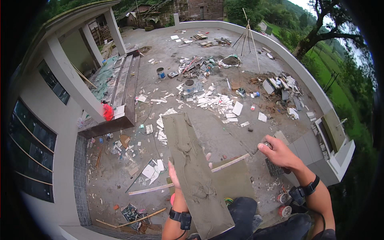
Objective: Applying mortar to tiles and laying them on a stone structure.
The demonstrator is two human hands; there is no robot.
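A long tile [196, 172] coated with wet grey mortar lies tilted across my left hand [175, 176]. The palm shows at its left edge and fingertips at its right, so that hand grips it from below. My right hand [278, 151] is held apart to the right, closed around what looks like a trowel, mostly hidden by the fist; a dark handle end shows under the palm. Beneath the tile, a pale wooden strip [230, 163] crosses from left to right. A flat greenish-grey board [236, 180] lies under the strip, next to my knees.
Broken white tiles [216, 101] litter the concrete yard. Buckets [161, 73] and rubble heaps [196, 66] stand farther off. Steps and a pillar [74, 78] are at left. A low wall [288, 60] bounds the right side. Small tubs [284, 211] sit near my right forearm.
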